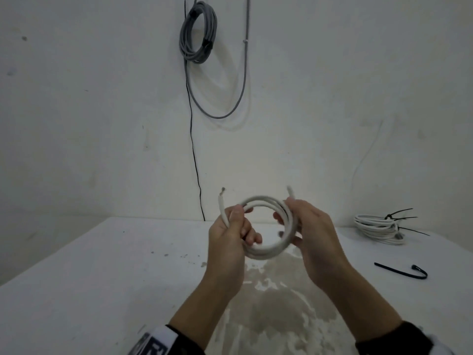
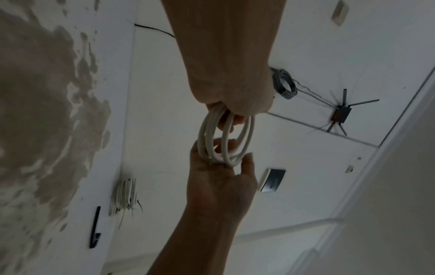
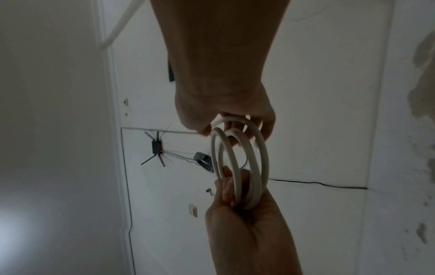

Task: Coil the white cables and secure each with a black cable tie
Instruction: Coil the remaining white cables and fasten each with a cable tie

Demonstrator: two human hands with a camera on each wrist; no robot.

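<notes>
STEP: coiling done, tying pending | left hand (image 1: 227, 234) and right hand (image 1: 311, 226) both grip the white coil (image 1: 266, 226) (ends loose) | NEXT: fetch black tie (image 1: 401, 270) without releasing loops.

White cable (image 1: 266, 228) coiled, held midair; tied coil (image 1: 378, 228), seemingly loose tie (image 1: 401, 270) on table.

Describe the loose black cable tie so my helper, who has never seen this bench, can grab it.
Look at the white table, right side. Behind sits a tied white cable bundle; nearer the person lies the loose black cable tie. It alone lies flat on the table, one end hooked, wrapped round nothing.
</notes>
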